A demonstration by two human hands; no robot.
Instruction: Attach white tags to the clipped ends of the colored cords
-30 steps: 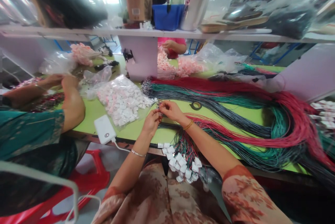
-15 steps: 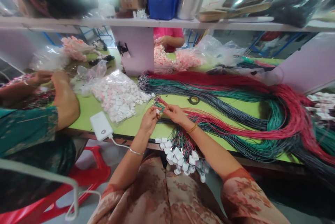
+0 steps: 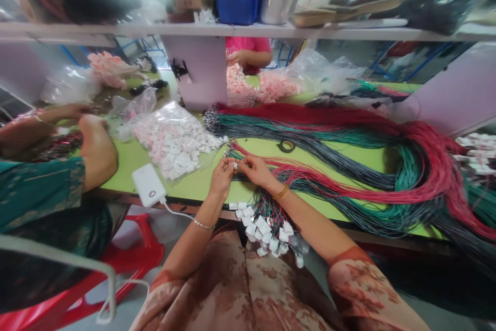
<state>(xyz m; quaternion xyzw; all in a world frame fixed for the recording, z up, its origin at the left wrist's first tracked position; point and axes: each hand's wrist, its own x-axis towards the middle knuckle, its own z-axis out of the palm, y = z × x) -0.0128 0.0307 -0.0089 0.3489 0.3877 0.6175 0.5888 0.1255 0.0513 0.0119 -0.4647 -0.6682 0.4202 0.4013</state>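
Observation:
My left hand [image 3: 221, 177] and my right hand [image 3: 253, 170] meet over the green table [image 3: 127, 163], fingers pinched together. Between the fingertips sits a small white connector [image 3: 234, 164] at the end of thin red and green wires [image 3: 248, 157]. Both hands pinch at this spot. Below them a bunch of wires with white connectors [image 3: 267, 227] hangs over the table's front edge. A long bundle of red, green and grey wires [image 3: 349, 166] runs from my hands to the right.
A clear bag of white connectors [image 3: 174, 140] lies left of my hands, with a white power bank [image 3: 147, 185] near the edge. A tape roll [image 3: 287, 145] lies behind. A person in teal [image 3: 46, 181] works at left; another in pink [image 3: 250, 54] sits opposite.
My hands have stayed pinched together at the wire ends with only small finger shifts. The view has tilted slightly, and the hanging bunch of connectors has swung a little.

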